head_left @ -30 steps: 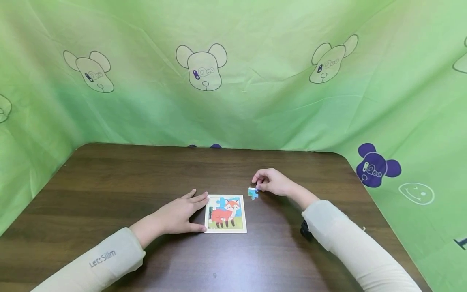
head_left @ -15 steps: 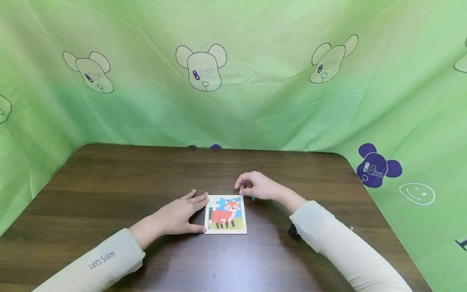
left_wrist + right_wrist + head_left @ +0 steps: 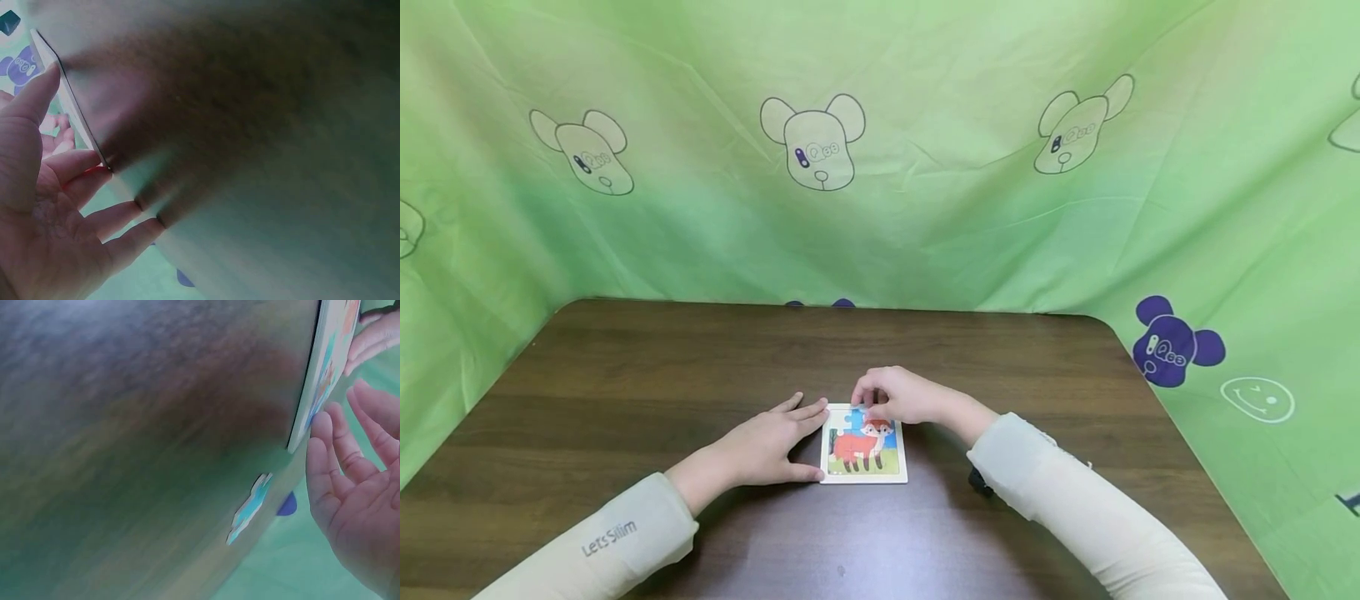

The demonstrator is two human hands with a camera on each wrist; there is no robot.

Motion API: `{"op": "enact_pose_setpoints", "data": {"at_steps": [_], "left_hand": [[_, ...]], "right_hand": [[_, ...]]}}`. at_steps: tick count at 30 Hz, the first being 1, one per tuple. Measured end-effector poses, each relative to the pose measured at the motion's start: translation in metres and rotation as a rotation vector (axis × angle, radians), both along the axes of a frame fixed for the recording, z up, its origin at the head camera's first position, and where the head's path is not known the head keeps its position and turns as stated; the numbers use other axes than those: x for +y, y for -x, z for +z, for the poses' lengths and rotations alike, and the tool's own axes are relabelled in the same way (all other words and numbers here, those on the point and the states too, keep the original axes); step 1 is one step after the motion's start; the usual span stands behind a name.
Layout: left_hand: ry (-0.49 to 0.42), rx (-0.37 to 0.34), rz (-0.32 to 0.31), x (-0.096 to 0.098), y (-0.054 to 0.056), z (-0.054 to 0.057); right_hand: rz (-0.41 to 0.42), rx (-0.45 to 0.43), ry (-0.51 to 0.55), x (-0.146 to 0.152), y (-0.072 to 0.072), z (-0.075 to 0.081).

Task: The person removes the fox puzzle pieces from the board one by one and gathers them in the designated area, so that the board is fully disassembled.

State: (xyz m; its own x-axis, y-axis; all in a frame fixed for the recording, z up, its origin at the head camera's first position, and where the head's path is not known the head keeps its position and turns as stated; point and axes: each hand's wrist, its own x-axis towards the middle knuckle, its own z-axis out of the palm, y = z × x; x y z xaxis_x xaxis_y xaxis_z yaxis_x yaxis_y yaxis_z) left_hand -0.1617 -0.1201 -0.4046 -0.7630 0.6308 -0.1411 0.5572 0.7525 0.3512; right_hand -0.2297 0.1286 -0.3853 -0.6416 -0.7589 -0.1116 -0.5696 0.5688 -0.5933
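Note:
A small framed fox puzzle (image 3: pixel 901 467) lies flat on the table; its upper left corner shows a pale, bare spot. My left hand (image 3: pixel 767 446) rests at the frame's left side, fingers spread and straight, with thumb and fingertips against the edge. My right hand (image 3: pixel 902 396) bends its fingers over the upper part of the puzzle, covering its upper right corner; I cannot tell whether a piece is between the fingertips. In the right wrist view, a blue loose puzzle piece (image 3: pixel 251 509) lies on the table beside the frame; the right hand hides it in the head view.
The brown wooden table (image 3: pixel 700 358) has rounded far corners. A green curtain (image 3: pixel 925 225) with printed bear heads hangs around its back and sides. A dark device (image 3: pixel 980 482) shows under the right sleeve (image 3: pixel 1060 500).
My right hand has moved left and nearer, from beside the loose blue piece to over the puzzle's upper part. The left hand has stayed at the frame's left edge.

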Motion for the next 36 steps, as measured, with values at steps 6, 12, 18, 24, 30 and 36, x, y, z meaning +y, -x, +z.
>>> {"op": "enact_pose_setpoints", "data": {"at_steps": [6, 12, 18, 24, 30, 36], "left_hand": [[-0.003, 0.010, 0.002, -0.001, -0.002, -0.001], [-0.023, 0.032, -0.014, -0.002, -0.002, -0.003], [-0.027, 0.040, -0.021, -0.002, -0.001, -0.003], [-0.023, 0.034, -0.016, -0.003, -0.001, -0.002], [-0.021, 0.022, -0.011, -0.003, -0.001, -0.001], [-0.025, 0.018, -0.010, -0.003, -0.001, -0.001]], "right_hand": [[0.025, 0.030, -0.071, -0.008, -0.001, -0.001], [0.064, -0.006, -0.098, -0.010, -0.002, -0.001], [0.098, 0.007, -0.112, -0.010, -0.001, -0.002], [0.124, 0.000, -0.131, -0.013, 0.001, -0.001], [0.122, -0.037, -0.174, -0.017, 0.003, -0.001], [0.115, -0.054, -0.201, -0.020, 0.003, 0.000]]}}
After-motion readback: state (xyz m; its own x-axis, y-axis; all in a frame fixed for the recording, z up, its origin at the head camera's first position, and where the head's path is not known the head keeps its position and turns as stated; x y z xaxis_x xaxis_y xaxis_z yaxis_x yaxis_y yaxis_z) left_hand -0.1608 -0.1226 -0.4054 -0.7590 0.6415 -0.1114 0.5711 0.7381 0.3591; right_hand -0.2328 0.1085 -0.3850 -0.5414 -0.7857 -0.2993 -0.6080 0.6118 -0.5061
